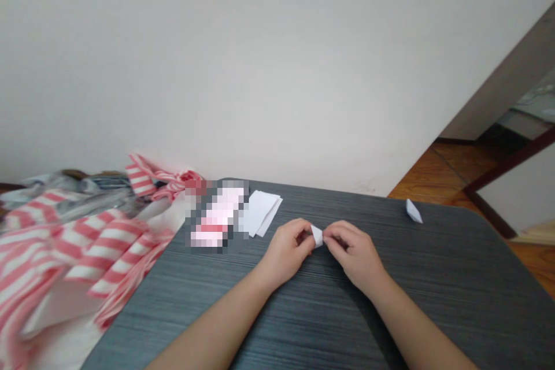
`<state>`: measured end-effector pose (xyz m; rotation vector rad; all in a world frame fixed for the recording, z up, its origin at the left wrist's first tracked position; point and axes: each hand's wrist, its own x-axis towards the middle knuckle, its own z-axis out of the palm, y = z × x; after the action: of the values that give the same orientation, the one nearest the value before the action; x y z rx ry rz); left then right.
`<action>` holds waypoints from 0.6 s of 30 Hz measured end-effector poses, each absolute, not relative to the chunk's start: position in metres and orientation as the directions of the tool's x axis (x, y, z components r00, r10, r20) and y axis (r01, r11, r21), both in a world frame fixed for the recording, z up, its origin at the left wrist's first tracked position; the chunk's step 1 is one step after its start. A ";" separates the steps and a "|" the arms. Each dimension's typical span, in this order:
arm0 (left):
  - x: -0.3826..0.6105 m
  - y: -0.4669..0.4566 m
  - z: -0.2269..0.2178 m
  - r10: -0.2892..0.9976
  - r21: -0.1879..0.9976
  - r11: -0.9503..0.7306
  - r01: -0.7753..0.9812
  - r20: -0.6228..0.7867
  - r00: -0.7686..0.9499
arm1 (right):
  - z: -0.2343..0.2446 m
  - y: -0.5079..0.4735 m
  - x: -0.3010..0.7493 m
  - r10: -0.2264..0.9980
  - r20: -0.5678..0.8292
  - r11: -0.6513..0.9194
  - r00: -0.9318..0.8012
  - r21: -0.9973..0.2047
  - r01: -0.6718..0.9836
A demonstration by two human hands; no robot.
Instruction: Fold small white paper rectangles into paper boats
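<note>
A small folded piece of white paper (317,236) is held between my two hands, just above the dark table (208,306). My left hand (289,248) pinches its left side between thumb and fingers. From the other side, the fingertips of my right hand (353,248) are pinched on its right corner. Beyond my left hand lie several flat white paper sheets (262,211), slightly fanned. Another folded white paper piece (413,211), narrow and pointed, rests on the table to the right of my right hand.
A pixelated pink and white item (219,214) lies at the table's back left. Red-and-white striped cloth (104,248) is heaped left of the table. A pale wall (277,69) stands directly behind, and wooden floor (427,170) shows at the right.
</note>
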<state>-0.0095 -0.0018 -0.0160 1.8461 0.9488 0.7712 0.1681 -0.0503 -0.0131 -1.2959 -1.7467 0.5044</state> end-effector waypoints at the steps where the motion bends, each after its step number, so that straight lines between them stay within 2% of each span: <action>1: -0.010 -0.002 -0.016 0.850 0.906 -0.307 0.293 0.122 0.513 | -0.013 -0.050 0.168 0.911 0.405 0.374 -0.071 -0.744 0.554; 18: -0.010 -0.001 -0.015 0.832 0.892 -0.350 0.286 0.156 0.532 | -0.015 -0.050 0.168 0.906 0.417 0.384 -0.079 -0.727 0.570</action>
<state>-0.0098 -0.0007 -0.0146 1.8903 0.9164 0.7812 0.1679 -0.0501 -0.0146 -1.2951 -1.7635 0.4797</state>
